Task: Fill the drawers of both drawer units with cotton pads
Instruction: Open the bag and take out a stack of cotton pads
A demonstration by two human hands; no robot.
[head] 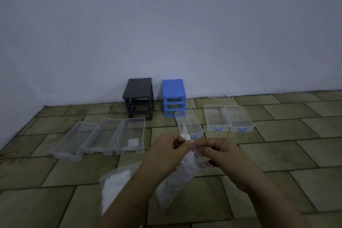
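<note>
Both hands' fingers (185,145) pinch a clear bag (177,176) over tiled floor (277,153) by a pale wall (166,24).

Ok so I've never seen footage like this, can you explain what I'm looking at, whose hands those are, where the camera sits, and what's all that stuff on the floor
There is no machine here. One camera is worn on a person's head and looks forward and down, so the two arms reaching in from below are that person's own. The left hand and the right hand both pinch the top of a clear plastic bag with white cotton pads inside, apparently opening it. A second bag of the same kind lies on the tiled floor.

Against the wall stand a black drawer unit and a blue drawer unit, both with their drawers taken out. Three clear drawers lie in front of the black one, and three clear drawers with blue handles near the blue one.
</note>
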